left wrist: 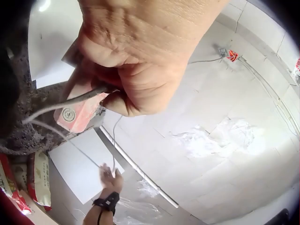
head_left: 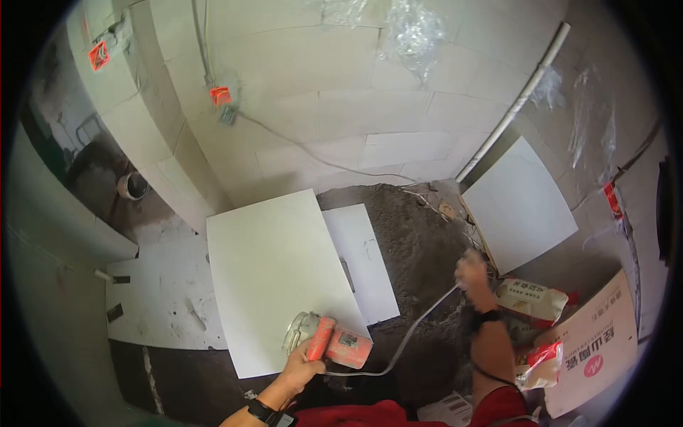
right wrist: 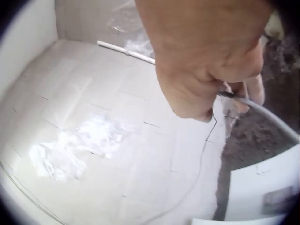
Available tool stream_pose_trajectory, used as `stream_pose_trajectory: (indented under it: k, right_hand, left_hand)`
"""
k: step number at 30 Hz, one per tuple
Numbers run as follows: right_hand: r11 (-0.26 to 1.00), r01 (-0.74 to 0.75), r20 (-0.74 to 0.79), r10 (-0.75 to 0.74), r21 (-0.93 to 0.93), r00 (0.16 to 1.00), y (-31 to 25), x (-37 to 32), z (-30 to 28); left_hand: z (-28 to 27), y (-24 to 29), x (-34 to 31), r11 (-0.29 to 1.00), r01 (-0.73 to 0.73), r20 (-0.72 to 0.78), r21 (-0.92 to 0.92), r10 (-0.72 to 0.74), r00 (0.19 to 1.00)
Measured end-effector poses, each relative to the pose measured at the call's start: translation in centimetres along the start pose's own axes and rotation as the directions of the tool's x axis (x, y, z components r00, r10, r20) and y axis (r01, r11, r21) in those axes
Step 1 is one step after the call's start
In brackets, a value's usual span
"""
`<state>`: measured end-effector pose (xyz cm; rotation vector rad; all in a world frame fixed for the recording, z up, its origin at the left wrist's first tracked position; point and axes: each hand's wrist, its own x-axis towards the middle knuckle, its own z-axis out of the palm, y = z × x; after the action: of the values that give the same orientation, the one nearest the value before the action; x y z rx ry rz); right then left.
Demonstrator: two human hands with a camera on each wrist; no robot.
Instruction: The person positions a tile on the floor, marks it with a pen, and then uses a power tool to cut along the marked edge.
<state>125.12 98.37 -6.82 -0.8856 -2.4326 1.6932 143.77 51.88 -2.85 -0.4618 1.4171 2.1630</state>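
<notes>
In the head view my left hand (head_left: 302,371) grips the red handle of a handheld tile saw (head_left: 348,349). Its round metal guard (head_left: 302,330) overlaps the lower edge of a large white tile (head_left: 274,270). A grey power cord (head_left: 410,334) runs from the saw across to my right hand (head_left: 472,272), which holds it over the dark mortar. The left wrist view shows the curled left hand (left wrist: 136,61) close up, with the saw's red motor end (left wrist: 77,115) beyond it. In the right wrist view the cord (right wrist: 272,117) passes through the right hand's (right wrist: 206,61) curled fingers.
A smaller white tile (head_left: 380,285) lies partly under the large one; another tile (head_left: 523,206) leans at the right wall. Printed bags (head_left: 530,302) and a cardboard box (head_left: 597,349) stand at the right. A white pipe (head_left: 514,103) leans in the corner. Dark mortar (head_left: 398,220) covers the floor.
</notes>
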Motion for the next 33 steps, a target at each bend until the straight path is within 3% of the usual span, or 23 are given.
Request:
stream_pose_trajectory:
  k: [1, 3, 5, 7, 8, 9, 11, 13, 14, 15, 17, 19, 20, 22, 23, 25, 26, 27, 29, 30, 31, 33]
  right_hand:
    - [0.909, 0.17, 0.05, -0.163, -0.38, 0.985, 3.5, 0.4, 2.1]
    - [0.718, 0.303, 0.179, -0.246, -0.626, 0.953, 9.3, -0.4, 5.4]
    - [0.825, 0.212, 0.339, -0.026, -0.525, 0.94, 10.0, -3.6, 7.8]
    - [0.977, -0.045, 0.521, 0.15, -0.207, 0.84, 8.7, -7.1, 9.0]
    - [0.981, -0.17, 0.509, 0.194, -0.094, 0.839, 7.9, -8.8, 9.3]
    - [0.957, -0.289, 0.503, 0.238, 0.024, 0.831, 7.3, -10.0, 9.2]
    - [0.962, -0.259, 0.411, 0.201, 0.09, 0.889, 7.2, -11.8, 8.3]
    - [0.964, -0.241, 0.431, 0.17, 0.115, 0.886, 6.8, -11.3, 6.0]
    - [0.995, 0.064, 0.321, -0.037, -0.074, 0.946, 5.2, -10.7, 4.2]
    - [0.897, 0.336, 0.251, -0.268, -0.287, 0.93, 4.2, -10.0, 2.7]
    - [0.98, 0.033, 0.239, 0.015, -0.194, 0.971, 4.8, -8.4, 0.2]
    - [0.941, -0.338, 0.411, 0.296, 0.032, 0.862, 5.5, -7.1, -1.2]
    - [0.934, -0.357, 0.4, 0.318, 0.023, 0.86, 5.2, -6.3, -1.4]
    - [0.661, -0.671, 0.581, 0.414, 0.337, 0.701, 3.3, -4.7, -0.8]
    - [0.657, -0.676, 0.579, 0.422, 0.335, 0.697, 4.4, -3.9, -1.0]
    - [0.469, -0.686, 0.536, 0.429, 0.556, 0.727, 8.4, -2.2, -0.5]
    - [0.451, -0.653, 0.483, 0.442, 0.609, 0.756, 10.1, -1.4, -0.1]
    - [0.448, -0.658, 0.486, 0.446, 0.605, 0.751, 11.6, -0.6, -0.2]
    - [0.417, -0.685, 0.525, 0.442, 0.597, 0.727, 13.3, 0.5, -0.8]
    - [0.406, -0.692, 0.522, 0.458, 0.597, 0.719, 13.6, 0.7, -0.7]
    - [0.41, -0.694, 0.529, 0.453, 0.591, 0.718, 13.9, 0.9, -0.6]
    - [0.578, -0.619, 0.366, 0.502, 0.532, 0.783, 14.9, 0.9, -0.2]
  left_hand:
    - [0.3, -0.6, 0.8, 1.0, 0.001, -0.019, -0.006, -0.002, 1.0]
    - [1.2, -1.8, 2.0, 0.993, -0.017, -0.043, 0.118, 0.022, 0.999]
    - [3.5, -1.6, 3.0, 0.996, 0.033, -0.067, 0.088, -0.028, 0.997]
    - [5.0, -3.4, 5.3, 0.967, -0.036, -0.007, 0.251, 0.039, 0.999]
    - [6.0, -4.5, 6.5, 0.921, -0.071, -0.019, 0.383, 0.085, 0.996]
    - [7.5, -5.6, 7.8, 0.924, -0.049, -0.046, 0.379, 0.072, 0.996]
    - [10.7, -7.2, 10.3, 0.86, -0.178, -0.011, 0.478, 0.208, 0.978]
    - [13.7, -7.9, 12.7, 0.826, -0.144, -0.021, 0.544, 0.185, 0.983]
    - [14.9, -8.8, 14.3, 0.765, -0.166, 0.005, 0.623, 0.208, 0.978]
    - [16.4, -9.2, 15.4, 0.696, -0.187, 0.038, 0.693, 0.224, 0.974]
    - [19.0, -10.0, 17.6, 0.701, -0.212, 0.042, 0.681, 0.252, 0.967]
    - [21.4, -10.9, 19.9, 0.623, -0.192, 0.078, 0.758, 0.205, 0.976]
    - [22.4, -11.7, 20.7, 0.631, -0.182, 0.084, 0.754, 0.182, 0.98]
    - [24.3, -13.2, 22.4, 0.481, -0.296, 0.236, 0.825, 0.182, 0.954]
    - [25.4, -13.3, 23.0, 0.484, -0.291, 0.235, 0.825, 0.174, 0.956]
    - [27.2, -13.4, 23.4, 0.399, -0.344, 0.27, 0.85, 0.23, 0.935]
    - [27.5, -14.5, 24.0, 0.323, -0.37, 0.321, 0.871, 0.196, 0.927]
    - [28.0, -15.2, 24.4, 0.325, -0.364, 0.316, 0.873, 0.192, 0.929]
    - [28.6, -15.6, 24.9, 0.311, -0.272, 0.269, 0.911, 0.054, 0.962]
    - [28.3, -15.4, 24.5, 0.402, -0.24, 0.276, 0.884, -0.034, 0.96]
    - [27.4, -15.0, 23.8, 0.403, -0.236, 0.27, 0.884, -0.027, 0.963]
    - [24.0, -14.3, 21.6, 0.343, -0.498, 0.454, 0.796, 0.205, 0.867]
